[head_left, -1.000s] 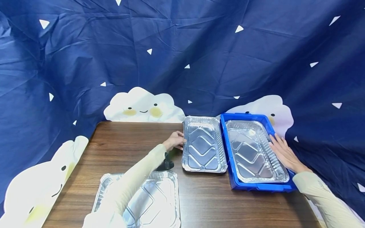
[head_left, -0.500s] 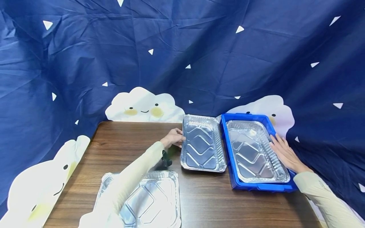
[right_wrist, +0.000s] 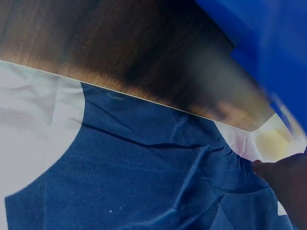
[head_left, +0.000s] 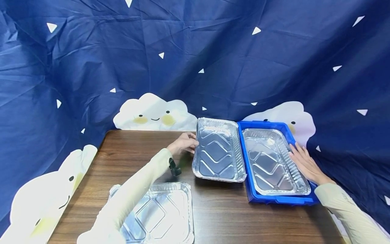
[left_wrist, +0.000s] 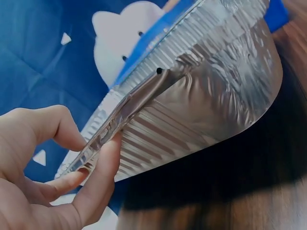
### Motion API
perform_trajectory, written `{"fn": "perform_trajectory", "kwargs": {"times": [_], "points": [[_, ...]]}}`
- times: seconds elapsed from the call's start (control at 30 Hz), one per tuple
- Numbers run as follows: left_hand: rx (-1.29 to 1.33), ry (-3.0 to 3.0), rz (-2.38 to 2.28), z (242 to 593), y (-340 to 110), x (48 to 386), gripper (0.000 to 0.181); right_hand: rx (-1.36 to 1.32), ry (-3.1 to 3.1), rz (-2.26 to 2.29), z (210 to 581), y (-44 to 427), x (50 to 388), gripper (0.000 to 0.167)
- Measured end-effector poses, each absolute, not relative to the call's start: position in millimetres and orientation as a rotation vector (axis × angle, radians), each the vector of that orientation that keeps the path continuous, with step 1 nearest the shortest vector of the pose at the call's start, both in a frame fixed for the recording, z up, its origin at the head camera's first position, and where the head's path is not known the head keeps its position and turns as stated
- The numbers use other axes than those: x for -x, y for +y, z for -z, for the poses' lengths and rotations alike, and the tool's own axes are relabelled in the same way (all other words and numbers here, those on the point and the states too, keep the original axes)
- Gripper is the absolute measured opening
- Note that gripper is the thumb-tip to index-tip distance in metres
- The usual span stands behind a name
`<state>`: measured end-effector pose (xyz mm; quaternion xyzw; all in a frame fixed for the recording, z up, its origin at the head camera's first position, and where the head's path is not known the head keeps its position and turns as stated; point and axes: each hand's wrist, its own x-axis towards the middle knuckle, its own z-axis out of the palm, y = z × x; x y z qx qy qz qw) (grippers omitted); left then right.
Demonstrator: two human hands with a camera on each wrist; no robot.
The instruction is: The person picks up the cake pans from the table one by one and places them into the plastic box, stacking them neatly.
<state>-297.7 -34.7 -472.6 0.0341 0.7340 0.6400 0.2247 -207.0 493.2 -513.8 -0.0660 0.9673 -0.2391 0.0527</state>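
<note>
In the head view my left hand (head_left: 183, 144) pinches the left rim of a foil tray (head_left: 217, 152). The left wrist view shows thumb and fingers (left_wrist: 106, 160) on either side of the tray's rim (left_wrist: 103, 132), with the tray tilted and a dark shadow under it. Inside the blue bin (head_left: 283, 200) lies a second foil tray (head_left: 269, 162). My right hand (head_left: 306, 164) rests flat with straight fingers on the bin's right edge; the right wrist view catches only a dark part of this hand (right_wrist: 290, 184).
A third foil tray (head_left: 172, 213) lies at the front left, partly hidden beneath my left sleeve (head_left: 131, 196). All stands on a brown wooden table (head_left: 219, 217). A blue curtain (head_left: 182, 51) with clouds hangs behind.
My left hand has moved slightly up and left. The pinched tray has shifted toward the back and now tilts, its far edge higher. My right hand stays on the bin.
</note>
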Motion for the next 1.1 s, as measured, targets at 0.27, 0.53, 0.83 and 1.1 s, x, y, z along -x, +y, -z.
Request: {"fn": "perform_trajectory", "kwargs": {"times": [0.27, 0.53, 0.83, 1.1], "points": [[-0.141, 1.954, -1.796, 450.9, -25.5, 290.7, 0.034, 0.193, 2.940, 0.727, 513.6, 493.1, 207.1, 0.070], [-0.139, 1.983, -1.760, 433.6, -15.6, 287.3, 0.034, 0.196, 2.937, 0.727, 513.4, 492.9, 207.6, 0.070], [-0.116, 1.982, -1.774, 408.8, 4.3, 281.9, 0.030, 0.185, 2.929, 0.731, 512.9, 493.0, 208.0, 0.070], [-0.139, 1.989, -1.790, 393.8, 26.8, 277.8, 0.024, 0.192, 2.936, 0.737, 513.0, 492.6, 207.9, 0.070]]}}
